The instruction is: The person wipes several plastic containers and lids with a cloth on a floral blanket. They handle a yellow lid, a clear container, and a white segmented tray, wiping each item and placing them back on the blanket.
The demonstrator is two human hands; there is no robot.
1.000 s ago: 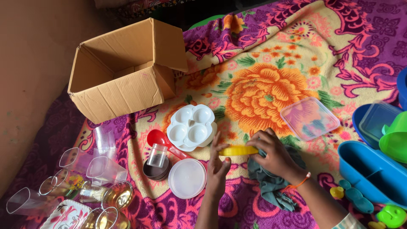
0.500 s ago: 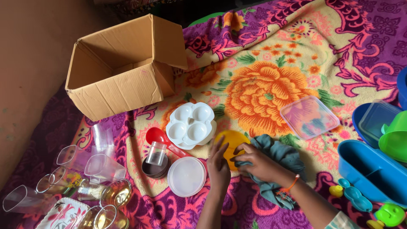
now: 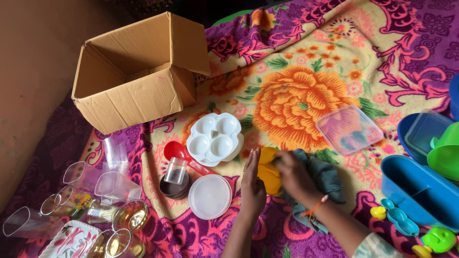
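Covering yellow object (image 3: 267, 173) (shape unclear): left hand (image 3: 252, 187) fingers flat, right hand (image 3: 295, 175) blurred, grip untellable, on grey cloth (image 3: 326, 177).

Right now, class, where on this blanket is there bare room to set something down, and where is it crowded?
Free: the big orange flower between cardboard box and clear square lid. Crowded: glasses at lower left; blue containers at right; both hands around the yellow item.

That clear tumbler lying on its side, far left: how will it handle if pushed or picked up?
The clear tumbler lies on its side, so a push would probably roll it in an arc, though the soft blanket may damp that. It looks thin-walled, likely light. Glass or plastic is unclear, so treat it as fragile.
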